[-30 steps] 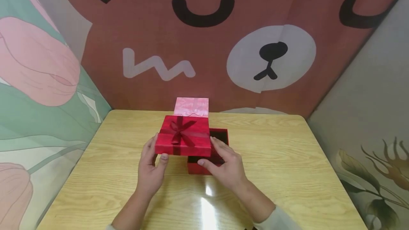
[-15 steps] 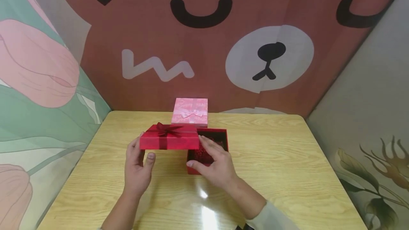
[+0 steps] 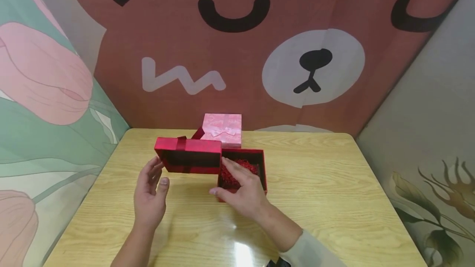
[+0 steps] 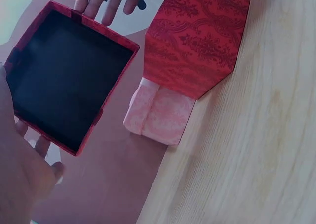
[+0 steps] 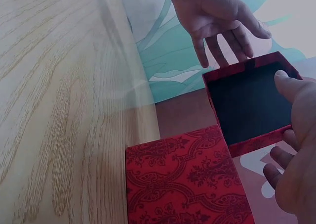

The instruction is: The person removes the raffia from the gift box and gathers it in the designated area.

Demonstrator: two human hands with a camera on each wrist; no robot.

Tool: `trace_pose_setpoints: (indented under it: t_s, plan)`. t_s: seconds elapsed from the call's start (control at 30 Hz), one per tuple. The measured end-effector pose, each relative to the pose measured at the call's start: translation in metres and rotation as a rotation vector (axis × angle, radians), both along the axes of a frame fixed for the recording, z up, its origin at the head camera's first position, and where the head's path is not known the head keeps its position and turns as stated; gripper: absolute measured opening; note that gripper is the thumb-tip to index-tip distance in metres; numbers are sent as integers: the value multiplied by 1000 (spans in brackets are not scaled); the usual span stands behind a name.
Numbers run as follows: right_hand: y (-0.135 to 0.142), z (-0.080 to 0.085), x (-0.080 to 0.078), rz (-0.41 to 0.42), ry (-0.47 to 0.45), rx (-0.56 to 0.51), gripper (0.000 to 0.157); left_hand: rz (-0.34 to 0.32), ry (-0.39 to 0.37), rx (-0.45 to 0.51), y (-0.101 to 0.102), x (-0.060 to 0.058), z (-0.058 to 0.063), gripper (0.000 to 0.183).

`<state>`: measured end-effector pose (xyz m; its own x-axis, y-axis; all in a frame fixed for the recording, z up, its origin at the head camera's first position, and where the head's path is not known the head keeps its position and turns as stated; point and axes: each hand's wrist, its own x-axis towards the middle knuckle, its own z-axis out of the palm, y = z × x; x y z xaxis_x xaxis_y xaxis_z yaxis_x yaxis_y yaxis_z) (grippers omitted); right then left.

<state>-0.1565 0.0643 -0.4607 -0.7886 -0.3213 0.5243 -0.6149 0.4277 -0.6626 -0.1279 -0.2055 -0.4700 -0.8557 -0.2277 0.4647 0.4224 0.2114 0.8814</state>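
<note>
A red square box lid [image 3: 191, 158] with a dark red ribbon is held up on its side between both hands, its dark inside facing the person. At its left edge are the fingertips of my left hand [image 3: 150, 201], thumb standing away. At the opposite edge lie the extended fingers of my right hand [image 3: 245, 190], thumb spread below and reaching over the red box. The red box base [image 3: 262, 168] stands topless below and to the right, holding dark red shredded filler [image 3: 246, 166]. In the left wrist view, the box's patterned outer wall [image 4: 197, 41] shows beside the lid.
A pink gift box [image 3: 222, 131] with a bow stands behind the red one, near the back edge of the wooden table [image 3: 315, 176]. Behind it hangs a backdrop [image 3: 237, 52] with a bear face. Patterned panels rise on the left and right.
The lid has moved left off the red box and turned from ribbon side up to its dark inside facing the person. Both hands moved left with it. The filler is now exposed.
</note>
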Motion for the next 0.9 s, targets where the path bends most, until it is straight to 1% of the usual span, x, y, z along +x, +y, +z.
trace_pose_setpoints:
  t_s: [0.1,0.2,0.3,0.37,0.47,0.53,0.63,0.7,0.8,0.9]
  plan:
    - [-3,-1,0,4,-15,-5,86,-23,-13,57,-4,1,2,59]
    - [-7,-1,0,14,-46,6,89,-65,-5,144,-9,1,0,58]
    - [-12,-1,1,20,-113,47,92,-84,11,198,-16,2,-2,57]
    - [-15,-1,2,40,-167,64,94,-88,17,222,-21,2,-3,56]
    - [-19,-1,3,73,-227,78,100,-91,-6,240,-27,3,-3,53]
    - [-21,-1,3,96,-252,81,105,-83,-43,231,-32,4,-2,51]
    - [-25,-2,3,119,-261,100,114,-71,-103,221,-38,6,-2,50]
    - [-29,-2,1,133,-251,120,120,-74,-132,219,-42,7,-2,51]
    - [-34,-4,0,150,-228,145,126,-124,-131,228,-48,8,-4,55]
    - [-38,-7,-1,151,-226,158,127,-182,-102,226,-54,10,-7,61]
